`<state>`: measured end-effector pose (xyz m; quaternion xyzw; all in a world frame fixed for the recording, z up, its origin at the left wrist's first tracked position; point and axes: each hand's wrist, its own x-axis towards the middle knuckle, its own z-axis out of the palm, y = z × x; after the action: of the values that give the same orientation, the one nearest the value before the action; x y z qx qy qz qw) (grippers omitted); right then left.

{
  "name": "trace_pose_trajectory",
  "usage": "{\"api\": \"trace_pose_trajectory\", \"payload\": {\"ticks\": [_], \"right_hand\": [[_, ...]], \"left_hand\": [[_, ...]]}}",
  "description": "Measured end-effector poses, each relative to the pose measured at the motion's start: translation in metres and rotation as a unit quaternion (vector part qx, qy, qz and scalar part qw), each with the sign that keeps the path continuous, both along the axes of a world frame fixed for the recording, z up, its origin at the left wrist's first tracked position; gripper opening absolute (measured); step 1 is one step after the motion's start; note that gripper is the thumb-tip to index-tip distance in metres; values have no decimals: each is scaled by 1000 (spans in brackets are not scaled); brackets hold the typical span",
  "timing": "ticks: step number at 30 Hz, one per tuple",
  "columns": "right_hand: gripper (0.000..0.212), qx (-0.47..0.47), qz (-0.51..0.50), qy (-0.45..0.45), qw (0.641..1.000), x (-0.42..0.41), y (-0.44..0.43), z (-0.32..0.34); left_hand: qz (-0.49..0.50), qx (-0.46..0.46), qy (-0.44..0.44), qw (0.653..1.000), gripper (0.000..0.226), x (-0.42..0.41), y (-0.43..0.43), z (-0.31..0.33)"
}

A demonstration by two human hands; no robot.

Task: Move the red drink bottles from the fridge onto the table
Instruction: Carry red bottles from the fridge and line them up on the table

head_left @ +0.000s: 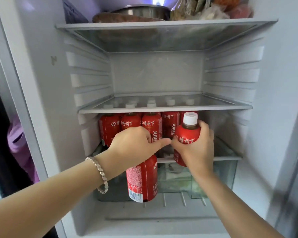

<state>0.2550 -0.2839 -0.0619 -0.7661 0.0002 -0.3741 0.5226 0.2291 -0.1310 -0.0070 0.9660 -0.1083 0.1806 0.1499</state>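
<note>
From beside the open fridge (155,74) I see both hands working at the lower shelf (228,158). The left hand (132,143) is clamped over the top of the left bottle (142,181), whose red body hangs below the palm, slightly tilted and already out past the shelf's front edge. The right hand (197,150) is wrapped round the middle of the right bottle (187,134), which is upright, its white cap (190,118) close under the front of the glass shelf (162,109) above. The two thumbs almost touch. Behind them, a row (132,123) of red bottles stands packed together on the far left of the lower shelf. The surface they are bound for is out of view. The left grip looks to me the weaker one: the whole weight hangs from fingers round the neck, and if the bottle is cold and damp it could slide out and drop towards the drawer (217,177) or the floor. Lifting the right bottle before drawing it near could knock its cap on the glass shelf. With the hands this close, the bottles might also clash on the way out, and a careless pull could tip the row. Both hands are full, so neither is free to steady anything.
</note>
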Motion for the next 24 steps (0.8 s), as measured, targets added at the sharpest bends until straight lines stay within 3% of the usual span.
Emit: {"api": "trace_pose_trajectory", "payload": {"ticks": [6, 9, 11, 15, 18, 19, 21, 22, 24], "right_hand": [[105, -172, 130, 4, 976, -21, 1, 7], [118, -328, 197, 62, 922, -31, 2, 20], [123, -373, 240, 100, 891, -33, 9, 23], [119, -323, 330, 160, 873, -27, 22, 16], [93, -259, 426, 182, 847, -14, 19, 25], [87, -197, 434, 170, 862, -6, 16, 29], [76, -88, 346, 119, 926, 19, 11, 30], [65, -62, 273, 99, 955, 32, 13, 28], [57, -40, 195, 110, 974, 57, 22, 24]], "left_hand": [[-47, 57, -17, 997, 88, -10, 3, 9], [-68, 102, -45, 991, 90, -16, 11, 6], [-79, 98, -55, 991, 80, -17, 18, 3], [-81, 47, -53, 994, 36, -18, 30, -9], [-61, 18, -51, 997, 35, -19, 40, -15], [-51, 12, -41, 998, 41, -18, 43, -16], [-22, -1, -14, 1000, 45, -17, 49, -17], [-9, -4, -2, 1000, 44, -16, 53, -19], [7, 1, 13, 1000, 42, -15, 58, -21]]}}
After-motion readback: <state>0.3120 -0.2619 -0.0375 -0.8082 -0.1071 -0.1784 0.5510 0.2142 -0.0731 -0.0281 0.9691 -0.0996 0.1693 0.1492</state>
